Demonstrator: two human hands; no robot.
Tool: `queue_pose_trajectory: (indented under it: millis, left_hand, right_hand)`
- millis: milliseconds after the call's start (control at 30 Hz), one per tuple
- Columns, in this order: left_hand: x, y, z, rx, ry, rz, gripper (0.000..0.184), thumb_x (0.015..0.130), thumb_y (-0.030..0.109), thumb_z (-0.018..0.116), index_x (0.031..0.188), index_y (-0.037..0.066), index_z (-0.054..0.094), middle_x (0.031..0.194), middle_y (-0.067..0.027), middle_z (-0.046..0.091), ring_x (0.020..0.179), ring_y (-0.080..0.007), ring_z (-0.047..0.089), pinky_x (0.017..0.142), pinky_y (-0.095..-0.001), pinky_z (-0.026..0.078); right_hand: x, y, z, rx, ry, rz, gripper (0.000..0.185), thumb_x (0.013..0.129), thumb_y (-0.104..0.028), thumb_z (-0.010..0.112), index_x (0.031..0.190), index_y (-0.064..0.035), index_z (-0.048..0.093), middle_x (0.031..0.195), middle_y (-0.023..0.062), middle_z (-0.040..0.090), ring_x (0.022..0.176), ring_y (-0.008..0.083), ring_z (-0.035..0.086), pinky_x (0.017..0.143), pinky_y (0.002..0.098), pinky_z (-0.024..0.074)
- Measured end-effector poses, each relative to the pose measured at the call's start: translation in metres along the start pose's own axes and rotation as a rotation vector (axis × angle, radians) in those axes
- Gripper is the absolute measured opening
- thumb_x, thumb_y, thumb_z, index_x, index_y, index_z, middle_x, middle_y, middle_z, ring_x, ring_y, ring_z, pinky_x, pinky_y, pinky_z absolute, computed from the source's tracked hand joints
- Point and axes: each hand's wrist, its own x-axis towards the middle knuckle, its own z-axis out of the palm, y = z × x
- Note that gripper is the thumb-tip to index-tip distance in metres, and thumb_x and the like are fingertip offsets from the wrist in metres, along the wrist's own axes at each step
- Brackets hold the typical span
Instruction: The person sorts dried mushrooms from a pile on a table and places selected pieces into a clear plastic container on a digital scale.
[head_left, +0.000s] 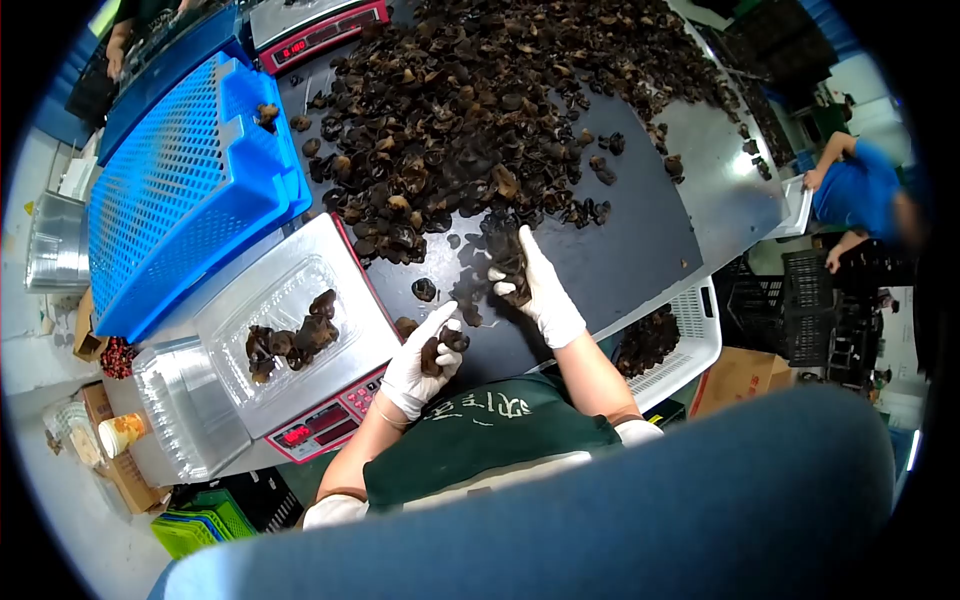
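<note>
Both my hands wear white gloves. My left hand (416, 370) is closed around a few pieces of dark wood ear mushroom (448, 345), just right of the scale. In my right hand (545, 300) is a larger clump of wood ear mushrooms (505, 258), held at the near edge of the pile. The big pile of wood ear mushrooms (440, 130) covers much of the dark table board (640, 240). On the red-edged scale (375, 300) lies a clear plastic tray (225, 318) with several mushroom pieces (292, 345) in it.
A blue perforated basket (170, 180) stands left of the pile, and a second scale (315, 35) is behind it. Stacked clear trays (190, 405) sit at the left. A white basket (700, 335) holds mushrooms below the table's right edge. A person in blue (865, 190) works at the right.
</note>
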Motion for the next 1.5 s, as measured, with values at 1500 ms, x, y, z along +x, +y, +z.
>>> queue_pose_trajectory:
  millis: [1500]
  left_hand:
    - [-0.093,0.058,0.008,0.807,0.043,1.078,0.018,0.102,0.02,0.051,0.109,0.003,0.055,0.081,-0.0104,0.061,0.044,-0.0088,0.044,0.041,-0.0207,0.035]
  right_hand:
    - [0.009,0.019,0.067,-1.299,-0.022,-0.769,0.036,0.094,-0.017,0.06,0.125,-0.0007,0.059,0.109,0.0168,0.068,0.093,0.0206,0.068,0.084,0.0305,0.0518]
